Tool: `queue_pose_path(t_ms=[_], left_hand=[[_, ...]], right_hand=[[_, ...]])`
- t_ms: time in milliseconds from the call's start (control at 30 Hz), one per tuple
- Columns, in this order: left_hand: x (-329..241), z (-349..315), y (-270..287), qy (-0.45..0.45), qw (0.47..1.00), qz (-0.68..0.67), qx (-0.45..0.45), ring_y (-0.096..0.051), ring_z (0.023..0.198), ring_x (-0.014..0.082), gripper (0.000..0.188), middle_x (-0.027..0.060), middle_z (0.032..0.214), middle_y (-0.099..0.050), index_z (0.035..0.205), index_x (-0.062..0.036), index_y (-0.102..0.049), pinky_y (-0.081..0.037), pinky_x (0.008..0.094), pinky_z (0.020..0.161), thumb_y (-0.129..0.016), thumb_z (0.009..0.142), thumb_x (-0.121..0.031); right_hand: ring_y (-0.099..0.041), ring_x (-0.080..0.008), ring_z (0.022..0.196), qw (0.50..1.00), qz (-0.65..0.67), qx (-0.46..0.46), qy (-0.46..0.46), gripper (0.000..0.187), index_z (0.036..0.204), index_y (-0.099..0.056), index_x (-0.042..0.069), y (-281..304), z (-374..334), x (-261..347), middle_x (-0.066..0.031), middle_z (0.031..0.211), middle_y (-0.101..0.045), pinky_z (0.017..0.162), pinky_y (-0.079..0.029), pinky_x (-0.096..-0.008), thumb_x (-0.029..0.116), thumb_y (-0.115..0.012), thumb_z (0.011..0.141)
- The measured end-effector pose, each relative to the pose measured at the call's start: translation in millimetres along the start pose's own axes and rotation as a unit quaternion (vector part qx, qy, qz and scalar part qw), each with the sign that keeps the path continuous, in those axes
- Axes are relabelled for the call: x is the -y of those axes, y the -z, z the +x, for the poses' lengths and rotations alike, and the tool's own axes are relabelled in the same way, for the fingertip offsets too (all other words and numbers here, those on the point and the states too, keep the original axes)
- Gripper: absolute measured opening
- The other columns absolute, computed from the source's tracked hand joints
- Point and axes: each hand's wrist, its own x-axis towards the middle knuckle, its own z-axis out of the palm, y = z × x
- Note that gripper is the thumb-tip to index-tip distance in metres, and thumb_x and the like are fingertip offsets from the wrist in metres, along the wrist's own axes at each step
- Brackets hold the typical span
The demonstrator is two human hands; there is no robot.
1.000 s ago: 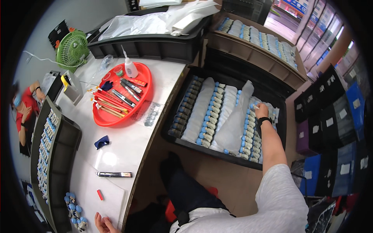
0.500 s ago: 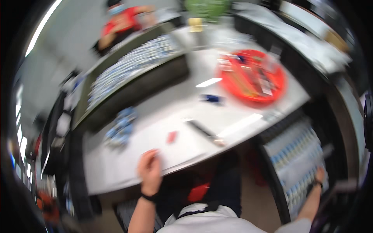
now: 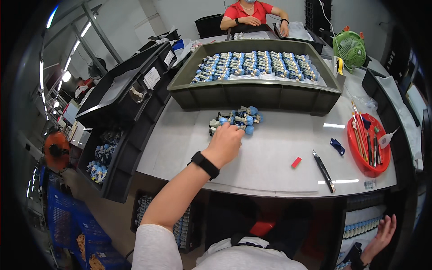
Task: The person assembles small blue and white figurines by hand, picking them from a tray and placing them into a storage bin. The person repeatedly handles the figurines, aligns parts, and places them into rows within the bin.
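My left hand (image 3: 225, 145), with a black band on its wrist, reaches to a small pile of blue-haired figurines (image 3: 245, 119) on the white table. Its fingers are curled and pinch at the near side of the pile; the fingertips are partly hidden. At the lower right my right hand (image 3: 381, 235) hangs over a dark crate holding rows of figurines (image 3: 363, 227). Its fingers are stretched out, and nothing shows in them.
A large grey-green crate (image 3: 256, 95) of figurines stands at the table's back. Right of centre lie a craft knife (image 3: 323, 171), a red eraser-like block (image 3: 295, 162) and a red tray (image 3: 368, 167) of brushes. Black crates (image 3: 130, 117) line the left. Across sits a co-worker (image 3: 252, 13).
The view has swung left and steadied. My left hand has moved from the table's front edge to the figurine pile. My right hand stays by the lower right crate.
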Motion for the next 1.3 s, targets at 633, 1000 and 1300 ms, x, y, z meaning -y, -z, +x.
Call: queue_pose_path(t_ms=[633,1000,1300], left_hand=[[-75.3,-63.0,-7.3,0.278,0.491,-0.825,0.024,-0.06,0.087,0.0139,0.031,0.0087,0.098,-0.061,0.115,0.0016,-0.053,-0.051,0.029,0.079,-0.057,0.088,-0.014],[-76.5,-70.0,-11.7,0.234,0.601,-0.763,0.04,-0.056,0.092,0.0108,0.039,0.0066,0.103,-0.06,0.123,0.0003,-0.049,-0.046,0.0246,0.083,-0.058,0.087,-0.012],[-81.9,-71.2,-19.5,0.221,0.572,-0.79,0.0,-0.057,0.099,0.0158,0.037,0.0106,0.107,-0.06,0.124,0.0006,-0.048,-0.048,0.0305,0.086,-0.054,0.089,-0.009]], right_hand=[[-0.062,-0.0222,0.088,0.737,0.278,0.46,-0.411,0.03,0.117,-0.045,-0.004,-257.7,-183.8,18.2,-0.0144,0.101,-0.058,0.078,-0.052,-0.0289,0.015,-0.046,0.093],[-0.052,-0.0174,0.104,0.893,0.158,0.416,-0.075,0.054,0.119,-0.043,0.001,-252.8,-188.7,3.4,-0.0123,0.114,-0.051,0.084,-0.049,-0.0285,-0.01,-0.067,0.072],[-0.053,-0.0165,0.099,0.91,0.157,0.383,-0.001,0.065,0.124,-0.039,0.002,-253.4,-191.5,1.1,-0.0109,0.111,-0.051,0.081,-0.049,-0.0278,-0.008,-0.071,0.068]])
